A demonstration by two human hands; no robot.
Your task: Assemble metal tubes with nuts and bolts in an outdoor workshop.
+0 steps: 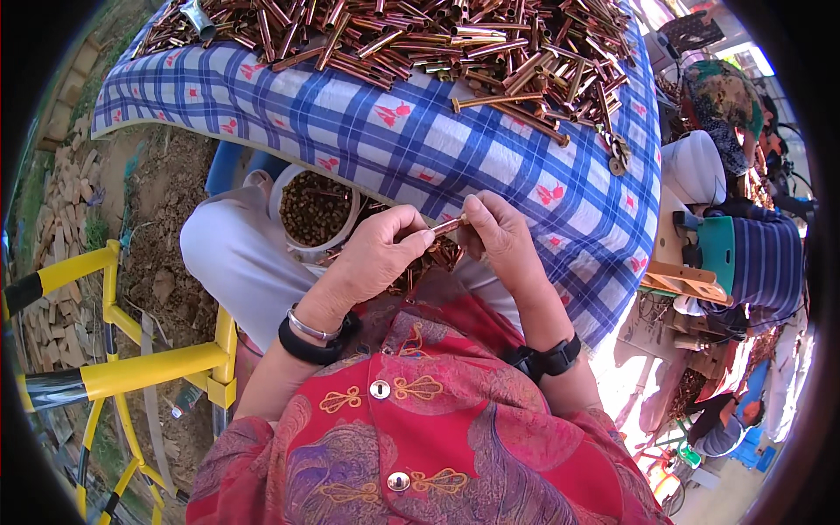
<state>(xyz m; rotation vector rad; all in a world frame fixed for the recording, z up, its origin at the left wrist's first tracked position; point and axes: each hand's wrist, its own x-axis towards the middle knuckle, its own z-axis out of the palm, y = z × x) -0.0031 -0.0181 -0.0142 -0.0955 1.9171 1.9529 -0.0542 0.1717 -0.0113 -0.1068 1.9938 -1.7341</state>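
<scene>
Two bare hands pinch a slim, shiny copper-coloured metal tube (448, 227) between them, just off the near edge of a cloth-covered tabletop (394, 112).

The left hand (372, 254) closes its grip, thumb against bent forefinger, on the tube's left end; the right hand (506, 238) has its grip closed on the other end, thumb uppermost, the remaining fingers curled. The tube lies slightly tilted, its right end higher in view. The blue-and-white checked cloth (289, 105) with red motifs hangs in soft folds; a loose heap of smooth, glossy copper-coloured tubes (394, 44) covers the far part. Below the cloth's edge, a round white bucket (276, 197) holds many small brownish-gold pieces (313, 212), their exact shape too small to tell.
</scene>
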